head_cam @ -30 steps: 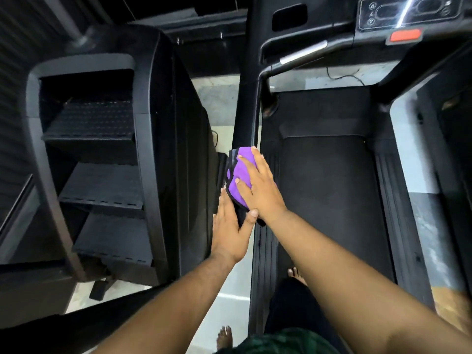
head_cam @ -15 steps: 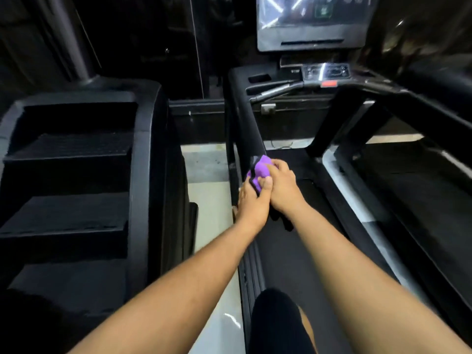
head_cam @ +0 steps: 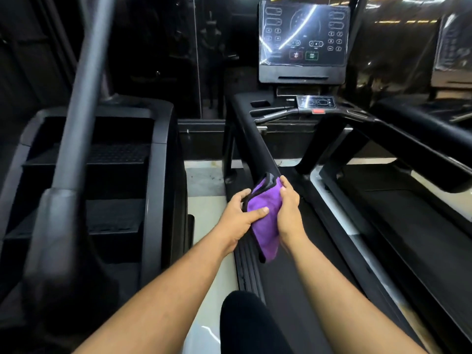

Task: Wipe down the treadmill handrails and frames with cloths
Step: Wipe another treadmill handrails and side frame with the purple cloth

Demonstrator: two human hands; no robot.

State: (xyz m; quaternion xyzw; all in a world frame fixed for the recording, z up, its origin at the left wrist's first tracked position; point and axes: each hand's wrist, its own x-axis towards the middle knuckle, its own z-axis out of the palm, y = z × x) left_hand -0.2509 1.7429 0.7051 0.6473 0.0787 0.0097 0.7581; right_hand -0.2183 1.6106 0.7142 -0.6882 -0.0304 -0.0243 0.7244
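A purple cloth (head_cam: 265, 221) with a black edge hangs between both hands at the near end of the treadmill's black left handrail (head_cam: 251, 141). My left hand (head_cam: 240, 215) grips the cloth's left side, thumb lying across the purple face. My right hand (head_cam: 290, 208) holds its right side, fingers curled over the top edge. The cloth's lower part dangles over the left side rail (head_cam: 249, 272) of the deck. The handrail runs up and back to the console (head_cam: 302, 44). The right handrail (head_cam: 419, 149) crosses the right of the view.
A black stair-climber machine (head_cam: 102, 175) with a grey upright bar (head_cam: 76, 118) fills the left. A strip of pale floor (head_cam: 204, 200) separates it from the treadmill. The dark belt (head_cam: 314, 264) lies below my arms. A second treadmill (head_cam: 421, 226) stands at the right.
My view has tilted up from the deck to the console. Both hands came off the handrail and now hold the cloth spread between them, where before it was bunched against the rail.
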